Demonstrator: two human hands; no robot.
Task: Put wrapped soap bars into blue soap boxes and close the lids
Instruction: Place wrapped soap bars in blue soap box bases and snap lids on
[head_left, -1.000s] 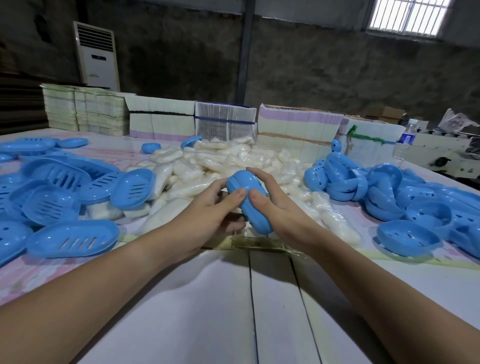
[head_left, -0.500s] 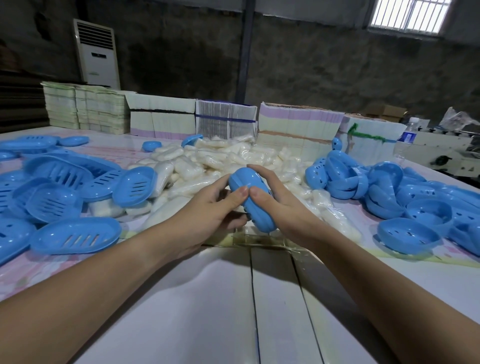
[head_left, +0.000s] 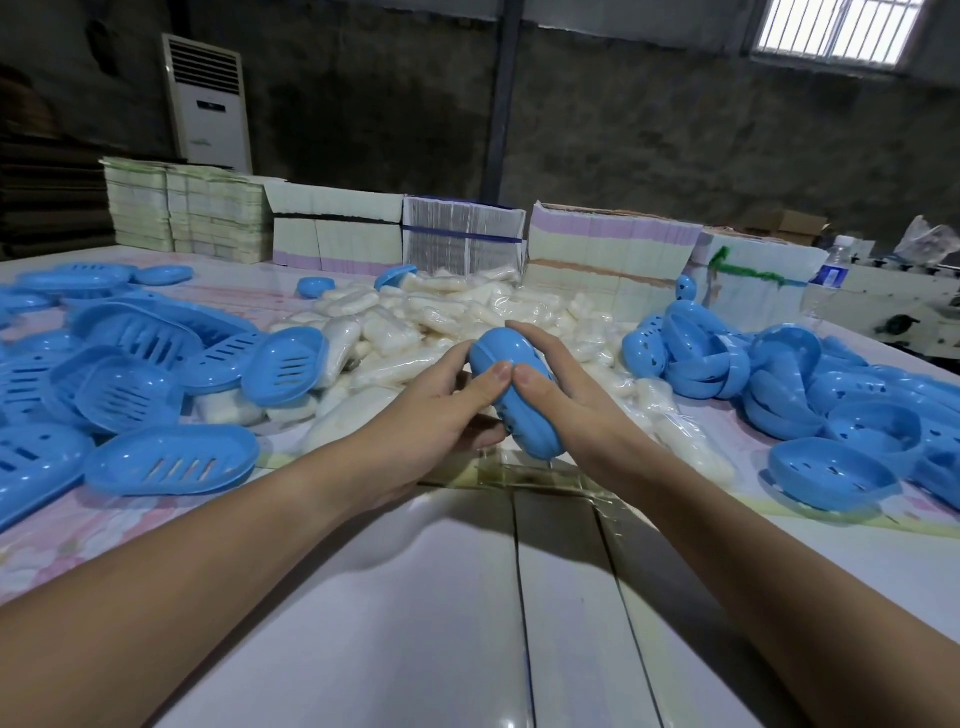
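Observation:
A closed blue soap box (head_left: 511, 384) is held above the table between both hands, tilted with one end pointing away from me. My left hand (head_left: 436, 410) grips its left side and my right hand (head_left: 571, 400) its right side, both thumbs pressed together on the top. Behind it lies a heap of wrapped soap bars (head_left: 426, 322) in clear film. Open blue slotted lids (head_left: 166, 460) are spread on the left. More blue box halves (head_left: 831, 470) are piled on the right.
Stacks of flat cartons (head_left: 597, 254) line the far side of the table. A water bottle (head_left: 831, 270) stands at the back right beside a white machine (head_left: 909, 306). White boards (head_left: 467, 623) form the table's near part. An air conditioner (head_left: 208, 104) stands by the wall.
The soap box stays held between both hands in nearly the same place. The thumbs have drawn together on its top.

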